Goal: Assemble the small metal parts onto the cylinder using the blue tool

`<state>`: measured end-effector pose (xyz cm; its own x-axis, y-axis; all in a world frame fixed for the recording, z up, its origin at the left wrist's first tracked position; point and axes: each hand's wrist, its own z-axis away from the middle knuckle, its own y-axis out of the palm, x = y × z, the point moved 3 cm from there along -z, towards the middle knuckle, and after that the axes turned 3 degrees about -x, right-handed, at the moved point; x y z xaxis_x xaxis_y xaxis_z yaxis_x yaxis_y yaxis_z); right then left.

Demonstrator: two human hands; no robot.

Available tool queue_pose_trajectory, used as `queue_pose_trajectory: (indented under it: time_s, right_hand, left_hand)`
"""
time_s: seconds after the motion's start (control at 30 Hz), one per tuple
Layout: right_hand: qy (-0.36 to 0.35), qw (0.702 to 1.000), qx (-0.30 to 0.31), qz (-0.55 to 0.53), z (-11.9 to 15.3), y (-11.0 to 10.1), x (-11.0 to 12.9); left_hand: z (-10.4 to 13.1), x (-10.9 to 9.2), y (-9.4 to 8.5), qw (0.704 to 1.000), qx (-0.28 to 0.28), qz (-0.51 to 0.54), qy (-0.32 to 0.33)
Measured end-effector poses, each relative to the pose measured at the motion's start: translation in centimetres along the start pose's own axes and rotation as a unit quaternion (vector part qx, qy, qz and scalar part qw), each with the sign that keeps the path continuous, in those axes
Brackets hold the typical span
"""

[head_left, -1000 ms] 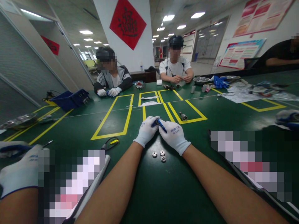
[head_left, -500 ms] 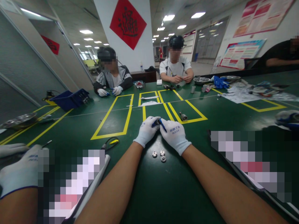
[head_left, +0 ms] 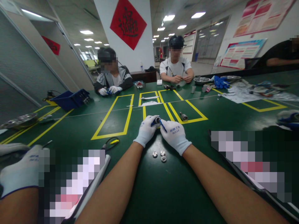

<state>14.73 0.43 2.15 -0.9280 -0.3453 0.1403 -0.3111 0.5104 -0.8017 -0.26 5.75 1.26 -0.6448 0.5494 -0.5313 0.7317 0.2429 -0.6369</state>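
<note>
Blue print on the right glove (head_left: pixel 174 135)
"N518" is printed there under small Chinese writing. Big black Chinese writing is shown on the red diamond sign (head_left: pixel 128 25). The words on the wall posters (head_left: pixel 241 53) are too small to be read.

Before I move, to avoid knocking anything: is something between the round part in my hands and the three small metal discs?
Nothing visible: bare tabletop lies between the round part, held by your left hand and right hand, and the three discs.
</note>
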Motion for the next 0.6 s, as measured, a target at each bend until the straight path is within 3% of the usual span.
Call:
queue_pose_trajectory:
  time_s: [0.6]
  right_hand:
    - [-0.018,0.999,0.036,-0.009,0.03,0.22,0.41]
  left_hand:
    - [0.1,-0.03,0.16,1.0,0.003,0.011,0.027]
